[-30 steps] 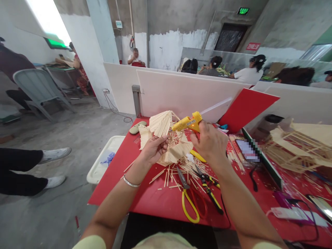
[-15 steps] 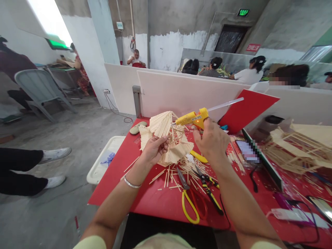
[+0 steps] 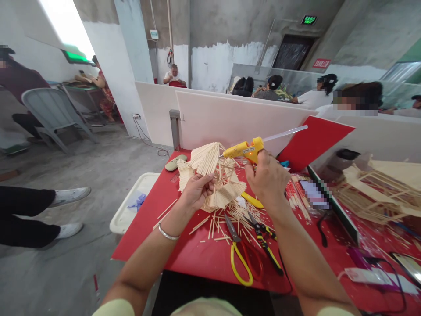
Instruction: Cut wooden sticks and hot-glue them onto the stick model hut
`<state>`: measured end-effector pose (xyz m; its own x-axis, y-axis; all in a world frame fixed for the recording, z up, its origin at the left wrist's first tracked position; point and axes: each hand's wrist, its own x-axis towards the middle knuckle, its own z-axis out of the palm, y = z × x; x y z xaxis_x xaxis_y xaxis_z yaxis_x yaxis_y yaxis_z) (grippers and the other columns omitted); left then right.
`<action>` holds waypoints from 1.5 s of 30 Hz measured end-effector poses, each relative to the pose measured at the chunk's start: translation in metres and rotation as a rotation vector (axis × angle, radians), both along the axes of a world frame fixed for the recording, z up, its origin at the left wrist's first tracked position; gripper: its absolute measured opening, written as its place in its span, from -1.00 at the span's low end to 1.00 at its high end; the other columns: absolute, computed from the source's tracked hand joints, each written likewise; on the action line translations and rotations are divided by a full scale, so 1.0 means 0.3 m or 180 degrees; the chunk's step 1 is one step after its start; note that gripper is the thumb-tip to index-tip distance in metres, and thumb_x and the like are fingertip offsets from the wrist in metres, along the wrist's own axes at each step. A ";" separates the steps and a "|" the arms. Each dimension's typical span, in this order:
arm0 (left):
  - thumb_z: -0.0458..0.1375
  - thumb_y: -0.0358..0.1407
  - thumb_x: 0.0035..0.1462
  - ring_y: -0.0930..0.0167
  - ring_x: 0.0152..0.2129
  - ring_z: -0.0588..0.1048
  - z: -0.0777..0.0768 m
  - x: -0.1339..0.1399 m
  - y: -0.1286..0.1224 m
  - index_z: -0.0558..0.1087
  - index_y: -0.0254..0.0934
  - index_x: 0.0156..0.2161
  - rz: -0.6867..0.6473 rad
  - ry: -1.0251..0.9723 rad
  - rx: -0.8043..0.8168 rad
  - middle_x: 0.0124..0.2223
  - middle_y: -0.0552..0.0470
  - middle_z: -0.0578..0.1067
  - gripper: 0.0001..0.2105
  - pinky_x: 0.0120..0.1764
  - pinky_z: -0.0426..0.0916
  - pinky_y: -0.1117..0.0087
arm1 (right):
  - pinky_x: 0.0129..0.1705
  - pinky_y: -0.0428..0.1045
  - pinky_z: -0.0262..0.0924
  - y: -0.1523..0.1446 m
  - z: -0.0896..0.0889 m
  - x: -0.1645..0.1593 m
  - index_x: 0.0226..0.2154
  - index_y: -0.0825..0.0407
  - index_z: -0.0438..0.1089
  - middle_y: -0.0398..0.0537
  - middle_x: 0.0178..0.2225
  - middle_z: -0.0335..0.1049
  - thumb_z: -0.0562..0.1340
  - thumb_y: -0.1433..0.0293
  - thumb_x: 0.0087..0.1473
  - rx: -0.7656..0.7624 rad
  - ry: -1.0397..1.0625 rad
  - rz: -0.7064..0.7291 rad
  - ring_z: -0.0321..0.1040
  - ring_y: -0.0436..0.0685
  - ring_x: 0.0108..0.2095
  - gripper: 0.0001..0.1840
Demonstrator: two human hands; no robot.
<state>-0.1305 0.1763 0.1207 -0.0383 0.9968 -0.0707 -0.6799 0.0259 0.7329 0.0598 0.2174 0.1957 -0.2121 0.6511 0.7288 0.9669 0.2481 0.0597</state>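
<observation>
Fingers of the left hand are pinching the sloped edge of a pale wooden-stick model on the red worktop; those of the right hand are gripping a yellow plastic glue gun, label illegible. Far right, a green sign is reading "EXIT".

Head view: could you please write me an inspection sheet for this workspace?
Surface: red table, strewn with loose sticks.
Job's things: stick model; yellow glue gun, pointed towards the model.
Clutter: scissors, black-yellow cutters and, farther right, a phone.
Hands: left hand holds the stick model; right hand grips the glue gun.
Cables: black cable beside the cutters.
Surroundings: white partition behind the table, several people beyond it.
</observation>
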 end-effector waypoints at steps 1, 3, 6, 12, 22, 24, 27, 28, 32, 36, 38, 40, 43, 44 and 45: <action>0.43 -0.27 -0.10 0.64 -0.68 0.34 0.000 0.000 0.000 0.53 -0.43 -0.34 0.0002 0.0014 -0.0006 -0.50 0.08 0.47 -0.73 -0.66 0.19 0.63 | -0.39 0.02 -0.16 -0.001 0.000 -0.001 -0.01 0.13 0.27 0.08 -0.24 0.45 0.07 0.22 0.25 0.0022 -0.0022 -0.0005 0.31 0.15 -0.33 -0.62; 0.44 -0.27 -0.10 0.64 -0.68 0.34 0.000 0.000 -0.001 0.53 -0.42 -0.35 0.0012 0.0040 -0.0023 -0.50 0.08 0.47 -0.73 -0.66 0.19 0.64 | -0.39 0.03 -0.15 -0.003 0.001 -0.001 -0.03 0.13 0.28 0.08 -0.25 0.45 0.06 0.21 0.25 0.0056 -0.0050 0.0000 0.31 0.15 -0.33 -0.63; 0.44 -0.28 -0.10 0.64 -0.68 0.34 0.001 0.002 -0.001 0.52 -0.42 -0.36 0.0030 0.0036 -0.0035 -0.51 0.08 0.47 -0.74 -0.66 0.19 0.64 | -0.40 0.03 -0.16 -0.003 0.001 0.002 -0.04 0.13 0.29 0.08 -0.24 0.45 0.05 0.21 0.26 0.0068 -0.0057 0.0011 0.30 0.14 -0.34 -0.63; 0.44 -0.27 -0.11 0.64 -0.69 0.33 0.004 0.003 0.001 0.53 -0.42 -0.35 0.0035 0.0023 -0.0046 -0.52 0.09 0.47 -0.72 -0.66 0.18 0.63 | -0.41 0.04 -0.21 -0.005 0.001 0.009 0.00 0.13 0.27 0.09 -0.24 0.44 0.04 0.20 0.26 0.0001 -0.0029 -0.0020 0.26 0.13 -0.37 -0.60; 0.44 -0.28 -0.13 0.64 -0.69 0.33 0.022 0.008 -0.004 0.52 -0.42 -0.37 0.0070 0.0029 -0.0097 -0.53 0.09 0.47 -0.73 -0.66 0.18 0.62 | -0.42 0.04 -0.23 -0.019 0.007 0.013 -0.03 0.12 0.30 0.10 -0.27 0.43 0.05 0.19 0.24 -0.0011 0.0071 -0.0025 0.22 0.12 -0.40 -0.61; 0.44 -0.29 -0.13 0.64 -0.69 0.33 0.024 0.010 -0.005 0.52 -0.42 -0.36 0.0076 0.0030 -0.0112 -0.53 0.09 0.47 -0.73 -0.66 0.18 0.62 | -0.42 0.03 -0.21 -0.016 0.006 0.012 -0.04 0.12 0.30 0.09 -0.27 0.43 0.05 0.19 0.24 -0.0005 0.0058 -0.0011 0.23 0.12 -0.39 -0.62; 0.43 -0.29 -0.13 0.64 -0.68 0.35 0.026 0.010 -0.007 0.53 -0.41 -0.33 0.0066 0.0011 -0.0136 -0.51 0.10 0.48 -0.73 -0.66 0.18 0.62 | -0.41 0.03 -0.19 -0.012 0.001 0.013 -0.06 0.11 0.30 0.08 -0.28 0.43 0.06 0.21 0.23 0.0003 0.0027 0.0016 0.24 0.13 -0.37 -0.64; 0.43 -0.30 -0.12 0.64 -0.68 0.35 0.026 0.009 -0.007 0.53 -0.41 -0.33 0.0059 0.0007 -0.0141 -0.50 0.10 0.49 -0.73 -0.67 0.18 0.62 | -0.41 0.03 -0.19 -0.012 -0.001 0.014 -0.06 0.11 0.30 0.08 -0.27 0.43 0.06 0.22 0.23 0.0001 0.0023 0.0012 0.25 0.13 -0.37 -0.64; 0.41 -0.31 -0.09 0.64 -0.68 0.36 0.023 0.004 -0.005 0.53 -0.43 -0.33 0.0027 -0.0006 -0.0170 -0.49 0.09 0.49 -0.76 -0.66 0.21 0.63 | -0.42 0.03 -0.19 -0.019 -0.006 0.022 -0.05 0.11 0.30 0.08 -0.26 0.44 0.08 0.21 0.21 -0.0023 0.0029 -0.0031 0.25 0.13 -0.37 -0.64; 0.38 -0.31 -0.06 0.62 -0.68 0.37 0.016 -0.002 0.001 0.52 -0.41 -0.31 0.0003 -0.0061 -0.0190 -0.48 0.09 0.49 -0.78 -0.67 0.23 0.61 | -0.41 0.03 -0.19 -0.024 -0.005 0.024 -0.06 0.11 0.30 0.08 -0.26 0.44 0.10 0.22 0.21 -0.0062 0.0025 0.0006 0.27 0.14 -0.36 -0.65; 0.37 -0.30 -0.05 0.62 -0.68 0.37 0.013 -0.004 0.003 0.52 -0.41 -0.32 -0.0037 -0.0079 -0.0208 -0.48 0.09 0.48 -0.78 -0.67 0.23 0.61 | -0.41 0.03 -0.20 -0.025 -0.005 0.022 -0.08 0.11 0.30 0.08 -0.27 0.44 0.09 0.22 0.22 -0.0069 0.0036 0.0004 0.27 0.13 -0.36 -0.66; 0.37 -0.31 -0.06 0.62 -0.68 0.37 0.011 -0.005 0.004 0.52 -0.41 -0.32 -0.0056 -0.0060 -0.0211 -0.48 0.09 0.49 -0.78 -0.67 0.23 0.61 | -0.42 0.03 -0.20 -0.025 -0.004 0.019 -0.08 0.11 0.30 0.08 -0.27 0.44 0.09 0.22 0.22 -0.0071 0.0047 0.0005 0.26 0.13 -0.36 -0.66; 0.38 -0.33 -0.08 0.62 -0.67 0.38 0.011 -0.006 0.002 0.53 -0.42 -0.32 -0.0020 0.0014 -0.0179 -0.49 0.07 0.49 -0.79 -0.66 0.23 0.62 | -0.42 0.03 -0.21 -0.025 -0.005 0.017 -0.10 0.10 0.29 0.07 -0.28 0.44 0.09 0.22 0.21 -0.0053 0.0051 0.0023 0.26 0.12 -0.37 -0.68; 0.38 -0.33 -0.08 0.62 -0.67 0.39 0.012 -0.006 0.001 0.54 -0.42 -0.32 -0.0013 0.0030 -0.0169 -0.49 0.06 0.50 -0.79 -0.65 0.23 0.62 | -0.42 0.03 -0.21 -0.025 -0.005 0.017 -0.11 0.09 0.30 0.06 -0.28 0.44 0.09 0.22 0.21 -0.0043 0.0050 0.0032 0.26 0.12 -0.37 -0.69; 0.38 -0.33 -0.08 0.62 -0.67 0.39 0.012 -0.006 0.001 0.54 -0.43 -0.32 -0.0011 0.0039 -0.0163 -0.50 0.06 0.50 -0.79 -0.65 0.23 0.62 | -0.42 0.03 -0.21 -0.025 -0.006 0.017 -0.12 0.09 0.30 0.06 -0.29 0.44 0.09 0.22 0.22 -0.0034 0.0047 0.0040 0.27 0.12 -0.37 -0.69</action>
<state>-0.1322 0.1766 0.1243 -0.0361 0.9920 -0.1210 -0.6706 0.0657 0.7389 0.0648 0.2100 0.1941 -0.2095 0.6562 0.7249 0.9644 0.2608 0.0426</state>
